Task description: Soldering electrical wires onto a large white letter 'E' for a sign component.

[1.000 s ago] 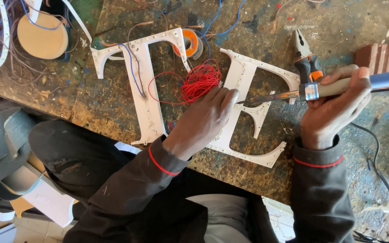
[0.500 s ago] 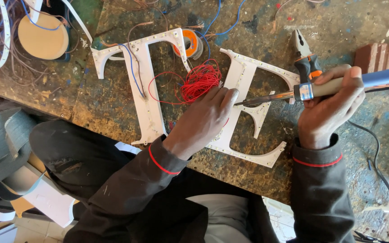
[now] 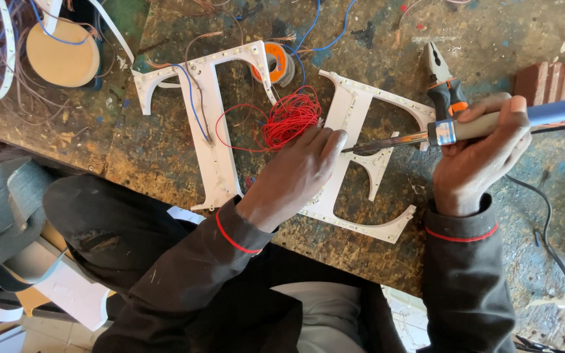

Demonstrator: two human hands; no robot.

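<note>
1. The workbench (image 3: 479, 39) is the largest thing; its top is stained with paint, and both hands work above it.
2. A white letter E (image 3: 351, 117) lies flat on the bench, under and between the two hands. Small light dots run along its edge.
3. A white letter T (image 3: 214, 140) lies just to the left of the left hand, with a blue wire over its stem.
4. The left hand (image 3: 299, 173) rests on the stem of the E, palm down, with fingers bent and pressing. Whether it pinches something under the fingertips, I cannot tell.
5. The right hand (image 3: 479, 157) is closed firmly around the handle of a soldering iron (image 3: 465, 127). The iron lies almost level, and its metal tip points to the left hand's fingertips and ends just beside them, over the E.
6. A coil of red wire (image 3: 289, 117) sits just beyond the left hand, touching the E's edge.
7. Pliers (image 3: 445, 82) with orange grips lie just beyond the right hand.
8. A small orange reel (image 3: 277, 62) stands farther beyond the left hand, next to the T's top bar.
</note>
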